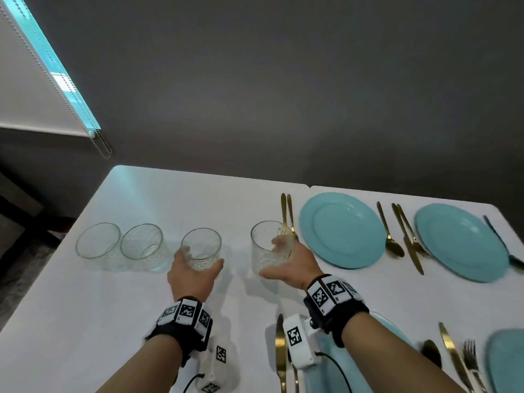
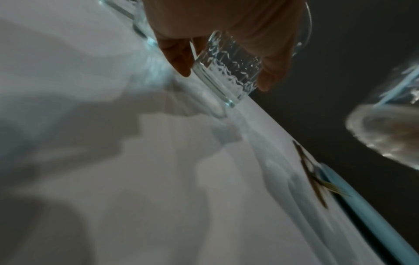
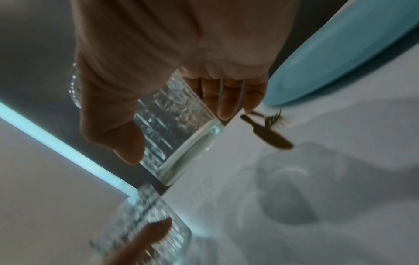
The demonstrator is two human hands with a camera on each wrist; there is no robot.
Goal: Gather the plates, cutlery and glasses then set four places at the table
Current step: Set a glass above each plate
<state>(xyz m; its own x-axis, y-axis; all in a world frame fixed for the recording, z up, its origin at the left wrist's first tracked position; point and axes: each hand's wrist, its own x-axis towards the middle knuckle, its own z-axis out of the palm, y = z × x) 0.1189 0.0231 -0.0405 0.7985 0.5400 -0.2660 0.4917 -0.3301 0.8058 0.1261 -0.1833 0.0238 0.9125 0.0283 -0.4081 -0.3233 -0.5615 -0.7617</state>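
Four clear textured glasses stand in a row on the white table (image 1: 141, 321). My left hand (image 1: 200, 258) grips the third glass (image 1: 202, 245) round its side; in the left wrist view the thumb and fingers (image 2: 272, 71) clasp this glass (image 2: 226, 71) close to the tabletop. My right hand (image 1: 272, 258) holds the fourth glass (image 1: 268, 245) a little above the table, its shadow lying apart beneath it. In the right wrist view the thumb and fingers (image 3: 229, 100) wrap that glass (image 3: 176, 129). Two more glasses (image 1: 97, 243) (image 1: 141, 245) stand untouched at the left.
Two teal plates (image 1: 343, 229) (image 1: 462, 241) lie at the far right with gold cutlery (image 1: 286, 214) (image 1: 408, 236) beside them. Nearer me are a gold knife (image 1: 280, 350), another teal plate (image 1: 507, 361) and more cutlery (image 1: 453, 355). A dark wall stands behind the table.
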